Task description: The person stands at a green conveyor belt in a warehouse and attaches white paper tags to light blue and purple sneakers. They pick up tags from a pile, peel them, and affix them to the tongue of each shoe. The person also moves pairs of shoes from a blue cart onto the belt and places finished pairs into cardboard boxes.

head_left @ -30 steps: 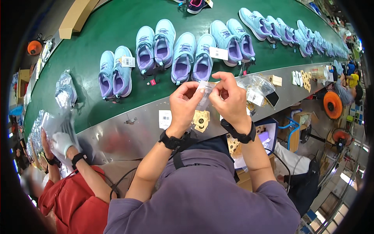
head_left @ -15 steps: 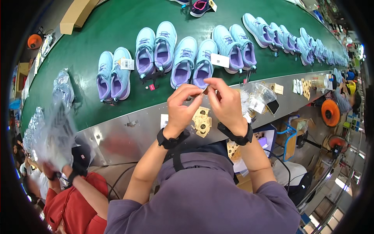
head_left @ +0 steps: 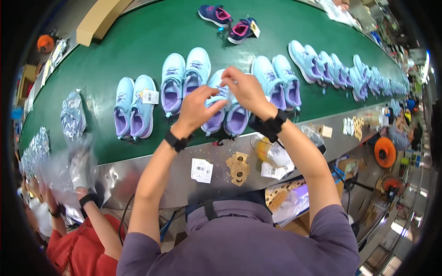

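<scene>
A pair of light blue shoes with lilac linings, its right shoe and left shoe, stands on the green belt in front of me. Both my hands are over its laces and partly cover it. My left hand is loosely bent, thumb and forefinger apart, with nothing visible between them. Closer to the toes, my right hand has its fingers curled in a pinch; what they hold is hidden. White tag cards and brown-gold paper tags lie on the metal ledge below.
Other light blue pairs line the belt on both sides, trailing far right. Two navy-pink shoes sit at the back. On my left a co-worker in a red top handles a clear plastic bag. An open box is below the ledge.
My hands have moved apart and forward, from the ledge side to above the shoe laces. The small tag pinched between them earlier is out of sight. The view has shifted, showing more ledge.
</scene>
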Tool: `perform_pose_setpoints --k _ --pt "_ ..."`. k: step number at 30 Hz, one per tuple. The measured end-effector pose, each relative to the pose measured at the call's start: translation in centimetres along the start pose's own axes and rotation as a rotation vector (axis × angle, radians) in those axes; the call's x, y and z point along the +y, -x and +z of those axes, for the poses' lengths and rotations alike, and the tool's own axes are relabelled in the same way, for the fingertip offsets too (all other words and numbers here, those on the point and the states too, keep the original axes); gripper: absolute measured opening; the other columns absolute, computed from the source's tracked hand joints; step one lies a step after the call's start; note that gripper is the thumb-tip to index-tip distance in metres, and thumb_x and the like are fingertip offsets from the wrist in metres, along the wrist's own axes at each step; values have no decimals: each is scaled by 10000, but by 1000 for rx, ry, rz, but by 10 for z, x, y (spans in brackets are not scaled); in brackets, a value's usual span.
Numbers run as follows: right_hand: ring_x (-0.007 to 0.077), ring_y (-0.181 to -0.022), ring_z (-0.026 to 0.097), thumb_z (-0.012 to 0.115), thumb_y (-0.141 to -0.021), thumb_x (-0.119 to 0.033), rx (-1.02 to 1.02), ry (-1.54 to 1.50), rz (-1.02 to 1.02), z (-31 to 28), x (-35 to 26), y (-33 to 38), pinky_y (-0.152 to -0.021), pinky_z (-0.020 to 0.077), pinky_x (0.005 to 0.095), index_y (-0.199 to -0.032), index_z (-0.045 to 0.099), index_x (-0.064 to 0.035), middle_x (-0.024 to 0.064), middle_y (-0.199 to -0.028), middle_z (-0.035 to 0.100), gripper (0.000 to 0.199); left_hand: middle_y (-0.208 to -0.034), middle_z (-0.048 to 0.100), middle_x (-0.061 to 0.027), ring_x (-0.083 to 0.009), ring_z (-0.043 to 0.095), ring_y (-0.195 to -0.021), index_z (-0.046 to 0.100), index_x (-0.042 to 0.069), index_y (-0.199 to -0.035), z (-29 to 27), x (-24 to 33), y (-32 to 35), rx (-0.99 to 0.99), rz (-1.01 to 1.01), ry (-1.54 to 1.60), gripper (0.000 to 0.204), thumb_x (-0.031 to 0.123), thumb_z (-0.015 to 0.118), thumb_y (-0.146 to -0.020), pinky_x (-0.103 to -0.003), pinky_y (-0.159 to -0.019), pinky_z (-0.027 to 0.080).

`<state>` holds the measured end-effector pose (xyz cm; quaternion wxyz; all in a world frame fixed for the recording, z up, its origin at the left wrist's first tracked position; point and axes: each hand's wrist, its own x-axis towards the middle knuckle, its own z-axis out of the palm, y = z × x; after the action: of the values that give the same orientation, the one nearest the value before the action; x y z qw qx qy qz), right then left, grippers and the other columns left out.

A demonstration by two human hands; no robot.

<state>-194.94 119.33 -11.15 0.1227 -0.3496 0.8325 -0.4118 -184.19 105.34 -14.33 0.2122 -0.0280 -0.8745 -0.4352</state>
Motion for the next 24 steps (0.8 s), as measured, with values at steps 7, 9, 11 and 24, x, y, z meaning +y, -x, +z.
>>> perform_pose_setpoints --k 7,9,11,24 --pt "329 -713 636 510 -826 -128 -28 648 -207 10 50 -77 -580 472 454 -952 605 -141 127 -736 649 159 -778 629 -116 -255 609 -719 655 2 -831 -17 -135 -71 -64 -23 -224 104 74 636 -760 -301 -661 484" --pt "337 -723 640 497 -798 -76 -146 656 -266 29 56 -86 -595 484 455 -966 605 -131 153 -767 653 207 -778 647 -121 -254 624 -737 676 4 -812 -23 -158 -85 -363 -108 -284 100 63 638 -740 -302 -676 493" --pt "346 -727 639 496 -796 -74 -238 671 -199 47 53 -88 -600 486 458 -979 597 -126 160 -772 653 215 -760 681 -104 -180 641 -674 699 13 -839 -30 -168 -100 -556 -326 -49 158 56 643 -698 -299 -621 506" --pt "346 -747 634 529 -813 -175 -76 404 12 93 64 -92 -613 489 444 -848 673 -161 133 -773 659 149 -732 671 -117 -206 634 -660 691 33 -797 -20 -156 -91 -352 -356 -99 126 109 665 -701 -316 -614 485"
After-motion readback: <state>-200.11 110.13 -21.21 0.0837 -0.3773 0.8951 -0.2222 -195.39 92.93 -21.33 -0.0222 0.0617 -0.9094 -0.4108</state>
